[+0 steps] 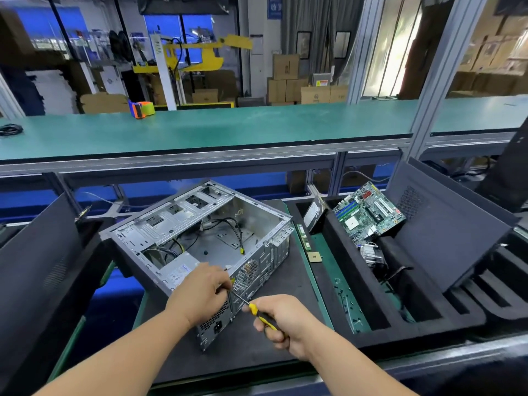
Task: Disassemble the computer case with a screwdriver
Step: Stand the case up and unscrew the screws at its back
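Observation:
An open grey metal computer case [200, 238] lies on its side on a dark mat, with black and yellow cables and a power supply [178, 271] inside. My right hand [285, 324] grips the yellow-and-black handle of a screwdriver [258, 311]. Its metal shaft points up-left to the case's rear corner beside the perforated panel. My left hand [200, 292] rests on that corner over the power supply, fingers curled, pinching the shaft near its tip. The tip itself is hidden by those fingers.
A black foam tray [428, 318] on the right holds a green motherboard [368, 212], a drive [314, 215] and a heatsink [371, 252]. A memory stick [304, 237] and a CPU chip [314, 257] lie between case and tray. Dark panels stand left and right. A green shelf [228, 130] runs behind.

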